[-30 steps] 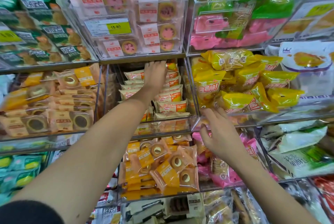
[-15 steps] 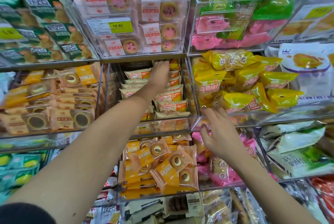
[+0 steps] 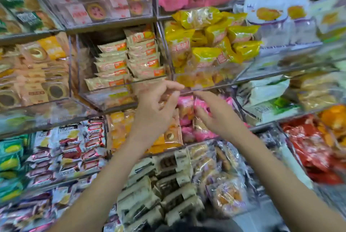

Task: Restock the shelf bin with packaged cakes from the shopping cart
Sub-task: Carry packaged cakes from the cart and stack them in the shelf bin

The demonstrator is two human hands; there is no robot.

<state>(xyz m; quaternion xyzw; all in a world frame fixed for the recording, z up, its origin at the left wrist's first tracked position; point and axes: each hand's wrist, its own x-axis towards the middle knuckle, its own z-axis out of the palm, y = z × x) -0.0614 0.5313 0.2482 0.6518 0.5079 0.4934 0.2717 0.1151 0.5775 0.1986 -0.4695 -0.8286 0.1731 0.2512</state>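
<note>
The clear shelf bin in the middle row holds two stacks of beige packaged cakes with orange labels. My left hand hangs just below the bin's front lip, fingers loosely curled, thumb out, nothing in it. My right hand is beside it to the right, fingers stretched towards the left hand, also holding nothing. Both hands sit in front of the pink and orange packs one row down. The view is motion-blurred. No shopping cart is in view.
Yellow snack bags fill the bin to the right, ring cakes the one to the left. Pink packs and orange packs lie behind the hands. Lower bins hold dark-and-white sandwich cakes and red bags.
My left hand has come out of the cake bin and dropped below its front lip, beside the right hand. The view has tilted down, showing more of the lower rows.
</note>
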